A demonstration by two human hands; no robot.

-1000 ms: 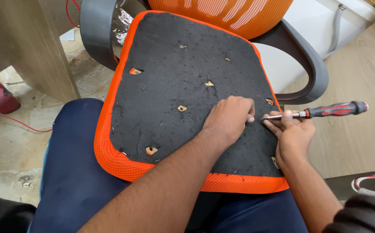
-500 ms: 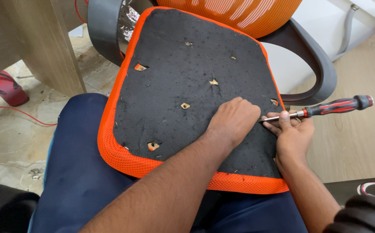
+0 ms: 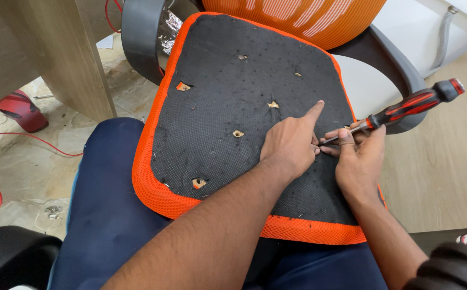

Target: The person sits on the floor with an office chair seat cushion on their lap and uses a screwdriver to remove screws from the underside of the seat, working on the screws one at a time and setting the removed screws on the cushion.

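We have the chair seat (image 3: 233, 96) upturned on our lap, desk leg (image 3: 67, 59) left, screwdriver (image 3: 405, 107) over its right edge.

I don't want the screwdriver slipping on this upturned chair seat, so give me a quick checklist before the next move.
1. Right hand grips the red-and-black-handled screwdriver: ok.
2. Screwdriver tip seated in a fastener: cannot tell, the fingers hide it.
3. Left hand pressed flat on the black fabric underside of the orange mesh chair seat: ok.
4. Left index finger clear of the shaft: ok, it points away.
5. Seat rests on the lap in dark blue trousers: ok.
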